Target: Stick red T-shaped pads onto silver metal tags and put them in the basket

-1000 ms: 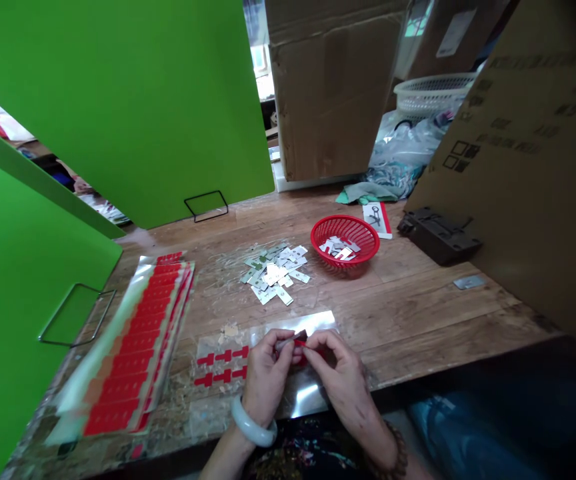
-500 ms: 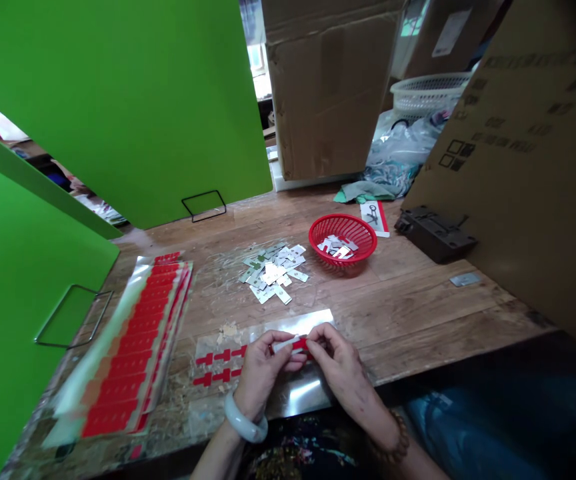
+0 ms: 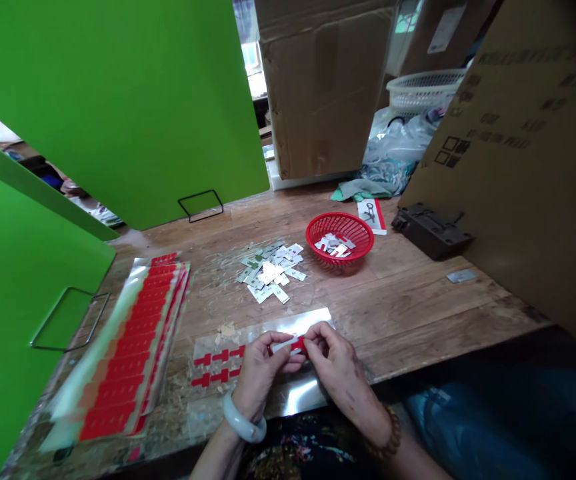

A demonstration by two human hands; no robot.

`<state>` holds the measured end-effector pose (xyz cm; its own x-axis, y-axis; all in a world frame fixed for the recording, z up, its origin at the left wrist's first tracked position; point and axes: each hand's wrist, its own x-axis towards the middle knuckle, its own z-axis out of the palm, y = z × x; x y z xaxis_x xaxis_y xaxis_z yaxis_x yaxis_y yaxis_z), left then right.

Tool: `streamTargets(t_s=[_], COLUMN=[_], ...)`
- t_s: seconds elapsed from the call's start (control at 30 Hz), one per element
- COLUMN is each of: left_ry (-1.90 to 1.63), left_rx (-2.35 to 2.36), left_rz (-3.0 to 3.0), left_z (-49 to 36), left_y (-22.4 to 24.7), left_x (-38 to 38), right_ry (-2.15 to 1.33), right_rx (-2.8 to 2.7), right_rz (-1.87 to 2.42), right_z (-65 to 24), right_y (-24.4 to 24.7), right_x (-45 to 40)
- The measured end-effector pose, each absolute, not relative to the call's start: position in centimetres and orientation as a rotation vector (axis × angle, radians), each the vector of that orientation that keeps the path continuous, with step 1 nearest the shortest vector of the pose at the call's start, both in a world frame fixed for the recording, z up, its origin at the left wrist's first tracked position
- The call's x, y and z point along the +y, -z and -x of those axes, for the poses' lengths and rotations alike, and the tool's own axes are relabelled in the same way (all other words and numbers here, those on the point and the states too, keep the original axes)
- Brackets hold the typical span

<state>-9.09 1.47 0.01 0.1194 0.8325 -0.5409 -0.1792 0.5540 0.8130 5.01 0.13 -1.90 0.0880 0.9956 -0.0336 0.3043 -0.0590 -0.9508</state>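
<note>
Close to the table's front edge, my left hand (image 3: 267,362) is closed on a small silvery metal plate (image 3: 283,345). My right hand (image 3: 331,353) pinches a red sticker (image 3: 299,345) at the plate's right end; the fingertips hide part of both. Beneath my hands lies a clear, shiny sheet (image 3: 302,396). Its left part carries two rows of red T-shaped stickers (image 3: 219,377). Beyond my hands is a loose pile of small metal plates (image 3: 271,272). A round red plastic basket (image 3: 369,251) to the right of that pile holds several plates with red on them.
On the left lie stacked sheets of red stickers (image 3: 138,327). Green boards (image 3: 118,100) with wire stands border the left and back. A dark metal block (image 3: 432,231), a single plate (image 3: 461,276) and a cardboard sheet (image 3: 518,173) are on the right. A large carton (image 3: 323,93) stands behind.
The view has shifted slightly, so everything sits a little further left. Both hands keep their hold on the plate and the red sticker, with hardly any finger movement.
</note>
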Motion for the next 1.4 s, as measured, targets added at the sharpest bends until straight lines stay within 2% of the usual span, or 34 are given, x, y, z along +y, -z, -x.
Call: streamTargets(t_s=[0.83,1.4], left_ry=[-0.830,-0.852], left_rx=[1.267,1.251], left_rz=[-0.734,-0.687], left_z=[9.1,9.2], left_y=[-0.7,0.9], left_x=[1.4,1.2], right_ry=[-0.955,-0.888], right_rx=[-1.328,-1.443], right_rz=[1.529,1.583], right_z=[-4.3,-4.3], right_y=[2.8,3.5], right_x=[0.2,-0.1])
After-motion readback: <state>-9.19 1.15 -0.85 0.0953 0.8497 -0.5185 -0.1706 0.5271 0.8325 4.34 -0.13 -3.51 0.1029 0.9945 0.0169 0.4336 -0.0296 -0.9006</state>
